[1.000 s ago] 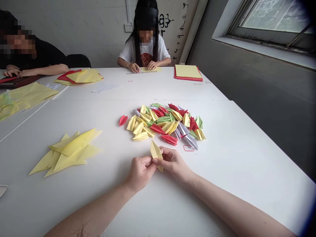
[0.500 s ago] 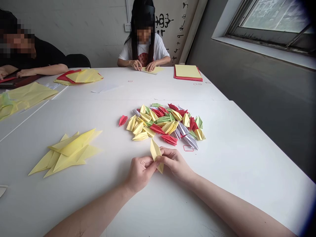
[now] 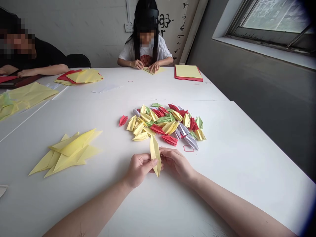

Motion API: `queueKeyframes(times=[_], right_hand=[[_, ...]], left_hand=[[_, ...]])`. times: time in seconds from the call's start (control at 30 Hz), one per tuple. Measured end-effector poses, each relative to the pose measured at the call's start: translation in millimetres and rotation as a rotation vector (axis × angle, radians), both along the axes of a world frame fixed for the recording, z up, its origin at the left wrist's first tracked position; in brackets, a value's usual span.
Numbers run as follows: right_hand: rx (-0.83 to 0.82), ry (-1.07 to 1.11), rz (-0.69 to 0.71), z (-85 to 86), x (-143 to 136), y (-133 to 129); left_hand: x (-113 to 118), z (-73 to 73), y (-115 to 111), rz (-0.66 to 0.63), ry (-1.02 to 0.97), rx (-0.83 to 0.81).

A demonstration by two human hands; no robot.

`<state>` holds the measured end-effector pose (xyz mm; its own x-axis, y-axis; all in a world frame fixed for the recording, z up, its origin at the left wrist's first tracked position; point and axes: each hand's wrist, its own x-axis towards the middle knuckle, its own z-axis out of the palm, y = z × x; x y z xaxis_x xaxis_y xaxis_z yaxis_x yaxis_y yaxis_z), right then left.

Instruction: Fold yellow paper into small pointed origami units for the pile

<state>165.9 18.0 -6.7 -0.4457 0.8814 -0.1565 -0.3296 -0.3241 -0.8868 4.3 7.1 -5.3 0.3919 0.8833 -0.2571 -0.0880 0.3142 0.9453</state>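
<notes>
Yellow folded paper [image 3: 154, 151] at near side of coloured pile [image 3: 157, 128], long axis pointing toward it, lower half pinched in left hand [image 3: 138, 169] fingers; right hand [image 3: 179, 164] fingers curled just beside, contact unclear.

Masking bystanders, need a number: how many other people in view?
2. A person in a white shirt sits across the tabletop; a person in black is at the far left, cut by the picture's edge. Anyone beyond it can't be seen.
</notes>
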Motion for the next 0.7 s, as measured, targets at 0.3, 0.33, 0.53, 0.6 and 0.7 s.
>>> queueKeyframes(times=[0.3, 0.33, 0.53, 0.6, 0.7], right_hand=[[0.047, -0.018, 0.013, -3.2, 2, 1], [0.044, -0.014, 0.018, -3.5, 3, 2], [0.096, -0.038, 0.005, -7.4, 7, 3], [0.174, -0.064, 0.007, -9.8, 9, 3], [0.314, -0.143, 0.041, -12.2, 12, 3]], left_hand=[[-6, -4.1, 4, -0.082, -0.083, -0.042], [-6, -3.4, 4, -0.095, -0.095, -0.041], [-5, -2.7, 3, -0.086, -0.097, -0.027], [-4, -4.9, 3, -0.062, -0.104, -0.045], [-4, -8.0, 5, -0.036, -0.122, -0.055]])
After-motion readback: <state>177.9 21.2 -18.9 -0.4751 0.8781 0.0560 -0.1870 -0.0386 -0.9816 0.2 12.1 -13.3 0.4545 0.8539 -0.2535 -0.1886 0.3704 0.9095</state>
